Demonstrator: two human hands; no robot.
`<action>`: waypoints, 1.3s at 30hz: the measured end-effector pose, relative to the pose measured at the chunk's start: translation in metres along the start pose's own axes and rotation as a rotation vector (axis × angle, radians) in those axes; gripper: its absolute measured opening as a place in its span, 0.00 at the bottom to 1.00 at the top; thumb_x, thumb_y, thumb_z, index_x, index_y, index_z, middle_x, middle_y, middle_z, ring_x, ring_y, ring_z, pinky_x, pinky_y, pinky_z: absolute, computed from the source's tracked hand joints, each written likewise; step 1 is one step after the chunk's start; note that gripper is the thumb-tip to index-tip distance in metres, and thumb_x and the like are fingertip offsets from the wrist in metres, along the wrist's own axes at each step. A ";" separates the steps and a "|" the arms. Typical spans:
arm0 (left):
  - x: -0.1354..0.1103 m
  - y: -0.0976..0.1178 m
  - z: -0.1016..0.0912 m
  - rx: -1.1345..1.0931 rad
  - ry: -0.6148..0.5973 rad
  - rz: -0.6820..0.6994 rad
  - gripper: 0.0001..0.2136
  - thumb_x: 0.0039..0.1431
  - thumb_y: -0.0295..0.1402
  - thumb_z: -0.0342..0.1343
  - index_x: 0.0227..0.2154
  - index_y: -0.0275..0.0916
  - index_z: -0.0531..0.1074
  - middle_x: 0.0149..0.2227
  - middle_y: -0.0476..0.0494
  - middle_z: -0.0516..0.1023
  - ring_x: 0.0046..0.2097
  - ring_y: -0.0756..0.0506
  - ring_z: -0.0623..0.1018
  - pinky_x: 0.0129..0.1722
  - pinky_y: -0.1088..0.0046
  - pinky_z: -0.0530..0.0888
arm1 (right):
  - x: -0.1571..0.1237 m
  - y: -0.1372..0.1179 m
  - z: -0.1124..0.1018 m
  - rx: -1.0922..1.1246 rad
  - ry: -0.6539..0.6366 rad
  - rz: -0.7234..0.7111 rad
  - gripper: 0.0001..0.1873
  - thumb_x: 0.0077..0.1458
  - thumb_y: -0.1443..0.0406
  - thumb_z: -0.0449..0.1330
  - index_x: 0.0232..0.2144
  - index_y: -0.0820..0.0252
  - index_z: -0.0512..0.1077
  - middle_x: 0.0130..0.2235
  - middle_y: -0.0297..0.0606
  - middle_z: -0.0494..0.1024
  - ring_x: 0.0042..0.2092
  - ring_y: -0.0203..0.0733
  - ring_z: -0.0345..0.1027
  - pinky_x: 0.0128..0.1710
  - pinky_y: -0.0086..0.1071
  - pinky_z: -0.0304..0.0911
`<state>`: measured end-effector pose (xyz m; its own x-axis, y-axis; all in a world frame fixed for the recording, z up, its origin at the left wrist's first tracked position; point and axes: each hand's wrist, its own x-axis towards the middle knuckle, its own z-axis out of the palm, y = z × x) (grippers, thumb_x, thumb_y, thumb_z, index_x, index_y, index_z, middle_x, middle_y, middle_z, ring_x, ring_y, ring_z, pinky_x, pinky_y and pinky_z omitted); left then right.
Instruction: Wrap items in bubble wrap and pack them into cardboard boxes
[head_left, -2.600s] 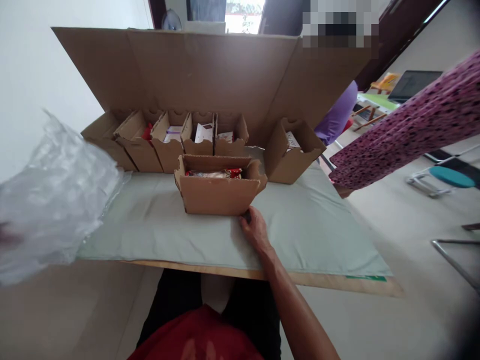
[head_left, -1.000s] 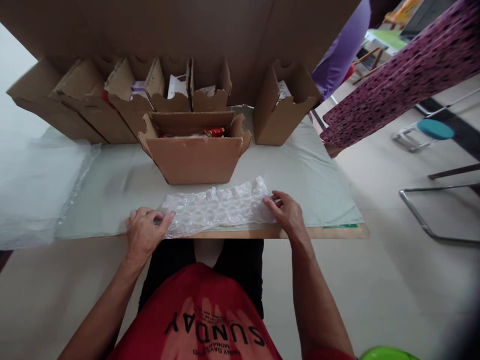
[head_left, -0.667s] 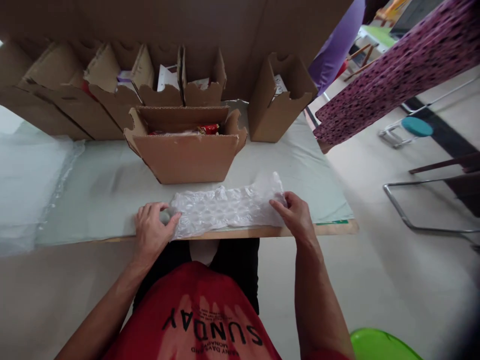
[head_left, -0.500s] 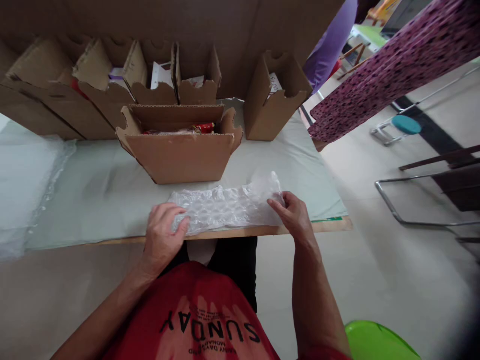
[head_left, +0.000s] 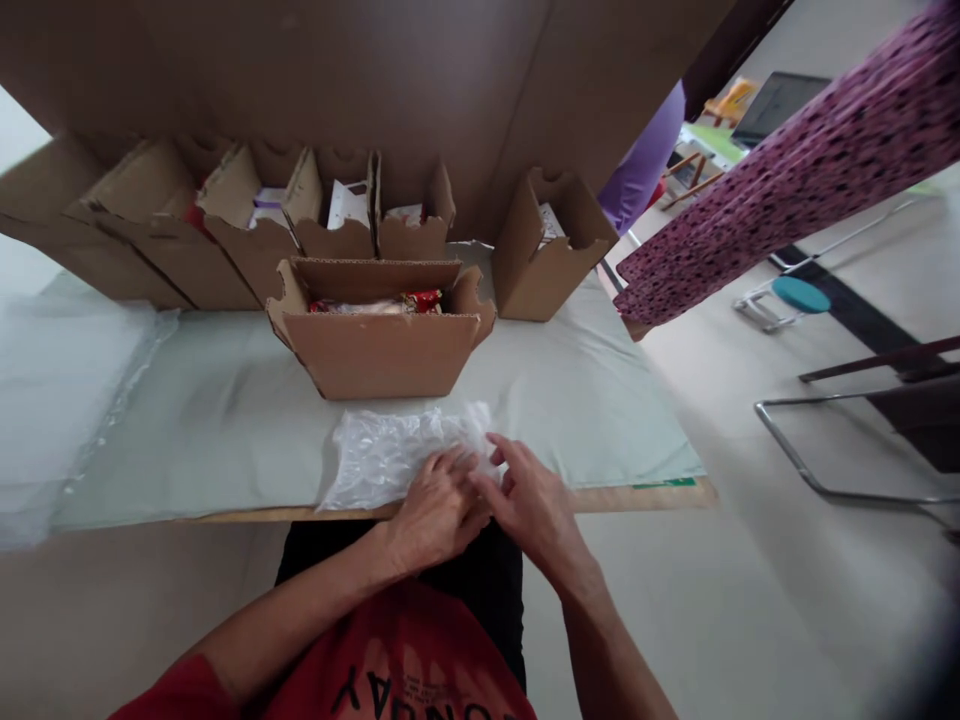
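A strip of clear bubble wrap [head_left: 375, 458] lies near the front edge of the cloth-covered table, its right end folded up. My left hand [head_left: 444, 503] rests palm down on the right part of the wrap, fingers stretched out and lying flat. Right beside it, my right hand [head_left: 534, 510] has thumb and fingers around the wrap's raised right end. Just behind the wrap stands an open cardboard box [head_left: 390, 355], with red and pale packages [head_left: 421, 301] showing inside.
A row of cardboard holders [head_left: 225, 225] and a separate holder [head_left: 551, 262] stand along a brown cardboard panel [head_left: 337, 70]. Clear plastic sheets [head_left: 71, 400] lie at left. Pink spotted cloth [head_left: 780, 180] hangs at right, near a blue-topped stool [head_left: 801, 294].
My left hand has moved right from the wrap's left end to beside my right hand. My right hand has come leftward, and the wrap's right end is now folded in, shortening it.
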<state>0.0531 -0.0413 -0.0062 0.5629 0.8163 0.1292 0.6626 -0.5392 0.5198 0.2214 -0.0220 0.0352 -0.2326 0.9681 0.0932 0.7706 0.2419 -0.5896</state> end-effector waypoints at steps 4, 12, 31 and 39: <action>-0.008 -0.006 0.001 -0.057 0.079 0.044 0.15 0.64 0.35 0.56 0.52 0.40 0.73 0.53 0.36 0.79 0.57 0.35 0.74 0.59 0.51 0.70 | 0.007 -0.003 0.012 0.101 -0.079 -0.048 0.19 0.65 0.58 0.54 0.55 0.56 0.72 0.43 0.41 0.80 0.30 0.40 0.73 0.33 0.35 0.69; -0.026 -0.019 -0.047 -0.181 0.528 0.075 0.09 0.62 0.22 0.54 0.41 0.39 0.74 0.40 0.43 0.81 0.47 0.42 0.79 0.52 0.59 0.75 | 0.018 0.019 0.015 -0.099 -0.116 -0.121 0.18 0.64 0.68 0.50 0.52 0.60 0.73 0.40 0.40 0.81 0.32 0.39 0.76 0.33 0.32 0.69; -0.011 -0.110 -0.174 0.372 0.691 0.099 0.16 0.52 0.18 0.61 0.42 0.41 0.75 0.37 0.46 0.76 0.45 0.42 0.77 0.62 0.46 0.71 | 0.054 0.075 0.010 -0.282 -0.053 -0.134 0.28 0.62 0.49 0.58 0.59 0.56 0.67 0.38 0.43 0.83 0.36 0.50 0.78 0.35 0.41 0.70; -0.023 -0.124 -0.178 0.411 0.590 0.202 0.11 0.49 0.25 0.67 0.35 0.45 0.76 0.36 0.47 0.76 0.44 0.41 0.78 0.65 0.40 0.66 | 0.063 0.065 0.005 -0.235 -0.118 -0.021 0.22 0.62 0.46 0.56 0.45 0.55 0.75 0.32 0.42 0.80 0.33 0.50 0.76 0.34 0.40 0.69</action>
<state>-0.1293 0.0437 0.0767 0.4113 0.6067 0.6803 0.7708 -0.6298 0.0957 0.2539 0.0548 -0.0018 -0.3070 0.9517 0.0014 0.8782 0.2839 -0.3850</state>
